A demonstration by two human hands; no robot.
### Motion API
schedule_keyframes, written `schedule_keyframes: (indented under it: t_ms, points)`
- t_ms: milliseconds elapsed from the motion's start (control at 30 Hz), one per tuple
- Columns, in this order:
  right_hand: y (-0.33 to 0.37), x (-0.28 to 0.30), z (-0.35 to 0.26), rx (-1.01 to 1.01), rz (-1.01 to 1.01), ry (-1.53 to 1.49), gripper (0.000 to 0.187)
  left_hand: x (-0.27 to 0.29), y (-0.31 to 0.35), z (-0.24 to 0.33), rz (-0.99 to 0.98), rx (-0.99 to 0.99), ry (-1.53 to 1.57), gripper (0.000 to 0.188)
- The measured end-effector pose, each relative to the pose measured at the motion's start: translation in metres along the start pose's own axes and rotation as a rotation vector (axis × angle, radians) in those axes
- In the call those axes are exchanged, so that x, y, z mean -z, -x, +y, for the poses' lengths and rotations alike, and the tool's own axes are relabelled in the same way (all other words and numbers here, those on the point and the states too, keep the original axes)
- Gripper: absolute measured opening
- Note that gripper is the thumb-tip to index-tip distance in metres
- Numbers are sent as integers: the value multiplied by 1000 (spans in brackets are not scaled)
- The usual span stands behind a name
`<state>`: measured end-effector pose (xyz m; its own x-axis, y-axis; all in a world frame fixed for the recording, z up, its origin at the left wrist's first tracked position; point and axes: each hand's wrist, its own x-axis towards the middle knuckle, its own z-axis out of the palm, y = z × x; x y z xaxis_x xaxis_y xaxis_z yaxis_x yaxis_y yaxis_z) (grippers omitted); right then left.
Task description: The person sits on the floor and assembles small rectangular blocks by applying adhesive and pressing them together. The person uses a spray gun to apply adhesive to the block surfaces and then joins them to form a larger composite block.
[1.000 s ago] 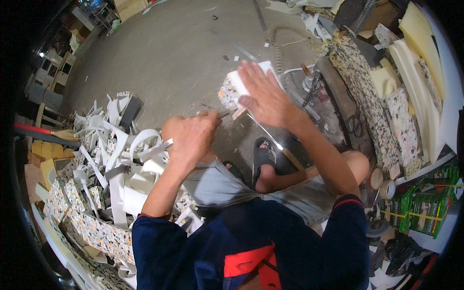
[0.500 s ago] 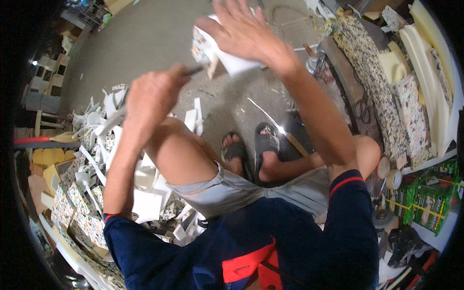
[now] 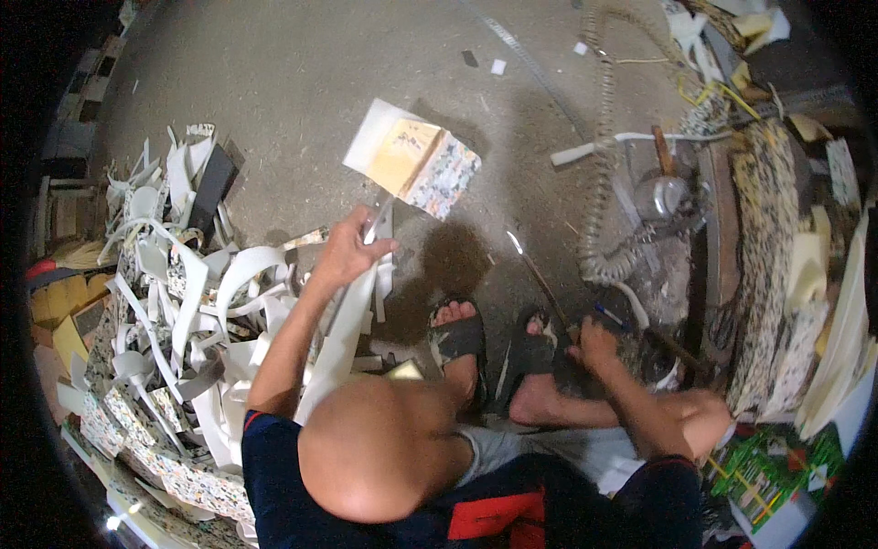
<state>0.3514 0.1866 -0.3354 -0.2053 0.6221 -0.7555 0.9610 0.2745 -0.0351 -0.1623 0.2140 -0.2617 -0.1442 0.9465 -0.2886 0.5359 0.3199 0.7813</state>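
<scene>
The right hand (image 3: 596, 348) partly hides a thin tool (image 3: 541, 282); whether it grips, I cannot tell. The left hand (image 3: 349, 252) grasps a pale strip (image 3: 353, 316). A speckled, tan-faced block (image 3: 412, 163) lies on the floor (image 3: 274, 82).

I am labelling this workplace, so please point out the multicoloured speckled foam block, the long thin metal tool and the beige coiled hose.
Multicoloured speckled foam block (image 3: 437, 173): head view, on its speckled face.
Long thin metal tool (image 3: 539, 279): head view, on its shaft.
Beige coiled hose (image 3: 603, 185): head view, on its coils.
</scene>
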Motion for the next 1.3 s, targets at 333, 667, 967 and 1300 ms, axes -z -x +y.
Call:
schedule_keyframes:
  t_ms: [333, 667, 967, 1300]
  points:
    - [-1, -20, 24, 75, 125, -216, 52, -43, -23, -40, -316, 249, -44, 25]
    - [-80, 46, -53, 471, 458, -576, 42, -82, 10, -59, -110, 146, -191, 41]
    - [-100, 42, -54, 366, 197, -535, 42, -89, 10, -45, -133, 347, -165, 40]
    - [-112, 46, -45, 416, 136, -371, 41, -90, 13, -57, -118, 223, -256, 30]
